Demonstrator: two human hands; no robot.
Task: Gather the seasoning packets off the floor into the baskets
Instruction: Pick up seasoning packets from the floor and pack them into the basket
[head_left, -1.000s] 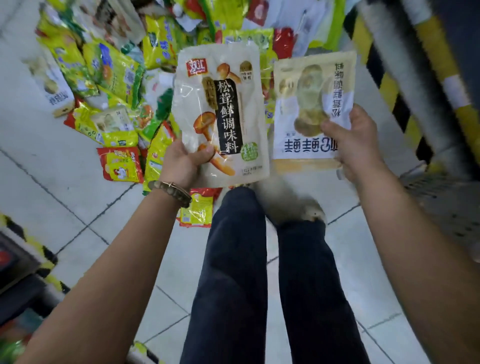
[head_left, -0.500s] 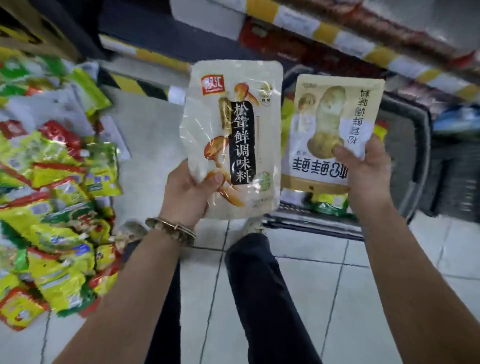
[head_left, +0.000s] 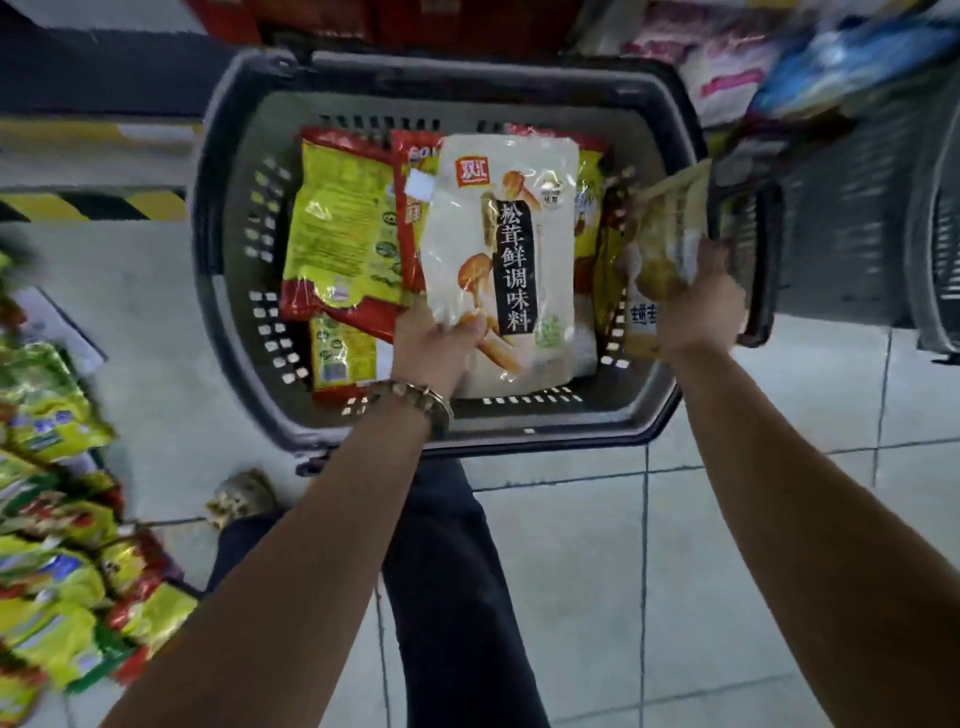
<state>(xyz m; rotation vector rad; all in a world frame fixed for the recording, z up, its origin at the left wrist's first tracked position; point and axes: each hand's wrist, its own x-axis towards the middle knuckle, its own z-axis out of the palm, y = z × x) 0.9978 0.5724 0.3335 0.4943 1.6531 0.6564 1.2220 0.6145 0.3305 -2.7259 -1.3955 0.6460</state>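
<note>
the left hand (head_left: 434, 343) pinches the lower corner of the white mushroom pouch (head_left: 498, 249). its long axis runs away from the fingers, out over the grey basket (head_left: 208, 260). the right hand (head_left: 696, 306) grips a tan pouch (head_left: 665, 234) edge-on above that basket's right rim, so the left looks better placed to let go first.

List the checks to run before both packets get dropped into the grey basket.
1. White packet over the grey basket: ok.
2. Left hand gripping the white packet's lower edge: ok.
3. Right hand holding the tan packet: ok.
4. Tan packet inside the basket's right rim: cannot tell, blurred.
5. Room on top of the yellow packets inside: ok.
6. Floor pile gathered: not ok.
</note>
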